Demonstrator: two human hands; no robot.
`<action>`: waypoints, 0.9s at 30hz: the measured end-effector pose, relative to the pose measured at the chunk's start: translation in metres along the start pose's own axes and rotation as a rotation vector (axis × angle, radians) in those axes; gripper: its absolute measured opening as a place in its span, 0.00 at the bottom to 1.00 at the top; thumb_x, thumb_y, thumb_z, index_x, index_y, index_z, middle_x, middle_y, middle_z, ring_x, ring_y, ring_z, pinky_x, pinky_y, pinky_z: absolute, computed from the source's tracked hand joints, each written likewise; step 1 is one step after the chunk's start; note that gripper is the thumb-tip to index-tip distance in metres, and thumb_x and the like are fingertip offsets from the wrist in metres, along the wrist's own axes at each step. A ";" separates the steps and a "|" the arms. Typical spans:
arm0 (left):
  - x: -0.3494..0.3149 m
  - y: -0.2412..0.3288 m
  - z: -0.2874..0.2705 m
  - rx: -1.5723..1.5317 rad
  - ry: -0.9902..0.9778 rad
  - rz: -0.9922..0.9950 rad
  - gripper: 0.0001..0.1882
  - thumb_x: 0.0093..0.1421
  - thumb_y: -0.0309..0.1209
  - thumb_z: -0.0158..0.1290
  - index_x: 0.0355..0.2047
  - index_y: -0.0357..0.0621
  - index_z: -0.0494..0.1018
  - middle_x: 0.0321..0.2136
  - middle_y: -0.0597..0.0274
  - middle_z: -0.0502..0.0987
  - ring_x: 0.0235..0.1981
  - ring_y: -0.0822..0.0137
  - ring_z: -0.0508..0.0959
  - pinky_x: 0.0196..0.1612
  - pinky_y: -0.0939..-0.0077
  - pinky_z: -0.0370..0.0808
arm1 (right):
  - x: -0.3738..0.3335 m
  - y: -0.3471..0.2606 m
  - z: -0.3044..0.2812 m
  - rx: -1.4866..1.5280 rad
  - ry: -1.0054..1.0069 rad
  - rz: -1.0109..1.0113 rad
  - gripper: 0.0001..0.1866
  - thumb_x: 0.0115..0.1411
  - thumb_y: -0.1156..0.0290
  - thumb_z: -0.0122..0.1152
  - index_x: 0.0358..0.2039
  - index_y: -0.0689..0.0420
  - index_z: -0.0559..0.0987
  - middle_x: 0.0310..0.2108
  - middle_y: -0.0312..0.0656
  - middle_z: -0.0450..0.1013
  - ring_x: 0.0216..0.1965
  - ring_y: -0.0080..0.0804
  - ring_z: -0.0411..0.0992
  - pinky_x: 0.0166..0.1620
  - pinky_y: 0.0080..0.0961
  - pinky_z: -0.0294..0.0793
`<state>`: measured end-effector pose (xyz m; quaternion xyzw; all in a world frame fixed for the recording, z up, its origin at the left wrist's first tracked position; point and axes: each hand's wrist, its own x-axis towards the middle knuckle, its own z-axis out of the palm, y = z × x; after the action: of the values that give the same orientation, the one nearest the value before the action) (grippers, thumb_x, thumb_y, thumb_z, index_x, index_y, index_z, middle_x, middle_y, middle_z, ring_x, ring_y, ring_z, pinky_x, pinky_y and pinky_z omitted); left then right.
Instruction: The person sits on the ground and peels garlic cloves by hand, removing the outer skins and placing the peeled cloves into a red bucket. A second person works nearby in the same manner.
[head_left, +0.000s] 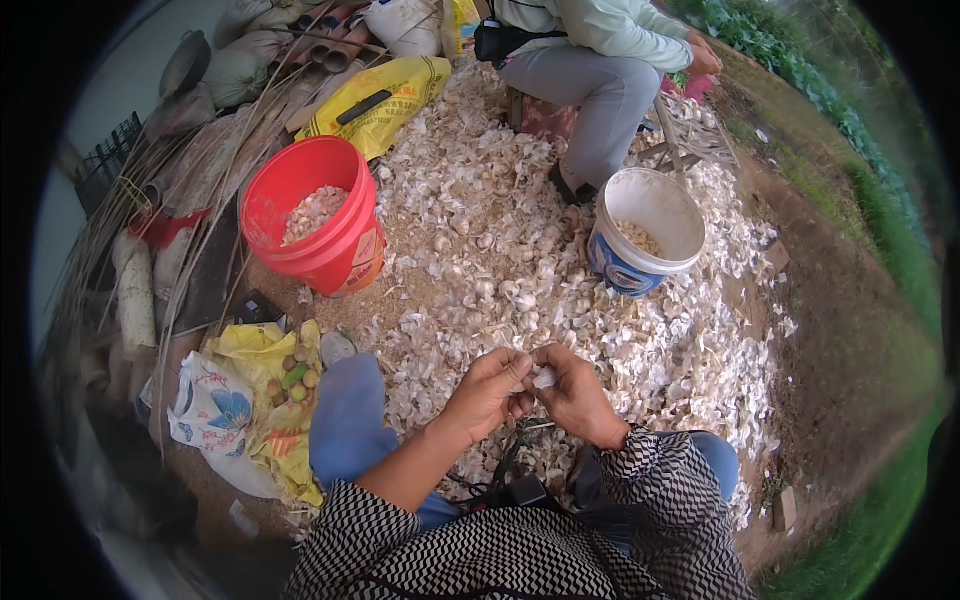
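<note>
My left hand (486,394) and my right hand (578,396) meet above the garlic-strewn ground, between my knees. Their thumbs and fingertips pinch a small piece of garlic (544,378) with whitish papery skin. My fingers cover most of it, so whether it is a single clove or more I cannot tell. Garlic bulbs (524,300) lie scattered among loose skins (430,345) just beyond my hands. Ahead on the left stands a red bucket (372,262) with garlic cloves (316,212) inside. A white and blue bucket (612,262) ahead on the right holds pale cloves (638,238) at its bottom.
Another person (600,85) sits on a low stool at the far side, hands together. Beside my left knee lies a yellow bag (255,350) with round fruits (297,392) on it. Sacks, pipes and long sticks crowd the left; dirt and grass border the right.
</note>
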<state>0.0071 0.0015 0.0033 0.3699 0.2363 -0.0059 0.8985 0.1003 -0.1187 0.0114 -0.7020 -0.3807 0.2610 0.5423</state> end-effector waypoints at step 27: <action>0.010 0.005 0.001 0.087 -0.076 0.325 0.14 0.58 0.22 0.46 0.45 0.36 0.63 0.35 0.57 0.71 0.31 0.70 0.73 0.33 0.77 0.72 | 0.012 -0.024 -0.023 0.149 -0.019 0.184 0.13 0.54 0.71 0.59 0.38 0.65 0.73 0.30 0.39 0.73 0.29 0.21 0.71 0.31 0.18 0.71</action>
<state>0.0170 0.0063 0.0030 0.4413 0.1388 0.1152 0.8791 0.1197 -0.1188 0.0413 -0.6892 -0.2994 0.3439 0.5630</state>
